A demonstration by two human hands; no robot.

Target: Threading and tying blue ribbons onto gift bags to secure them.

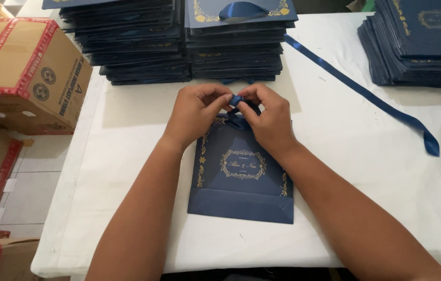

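While both hands met over the top edge of a flat navy paper bag, the left hand and the right hand each pinched a short piece of blue ribbon between thumb and fingertips, fingers closed on it from either side. The two hands sat just beside one another, knuckles near touching. Ribbon loop emerged at the bag's mouth, partly hidden under the right hand.

Bag lay flat on the white surface, centre of view, folded bottom flap toward the person, gold ornamental frame printed on its face.

Beyond the hands, two tall stacks of like navy bags stood side by side at the far edge: left stack, middle stack, the latter topped by a bag with a ribbon handle already showing. A third stack stood at far right, well apart from the others.

One long loose ribbon strip ran diagonally across the surface from the middle stack toward the right edge.

Cardboard boxes, sealed with red tape, stood off the surface at left, over a tiled floor.
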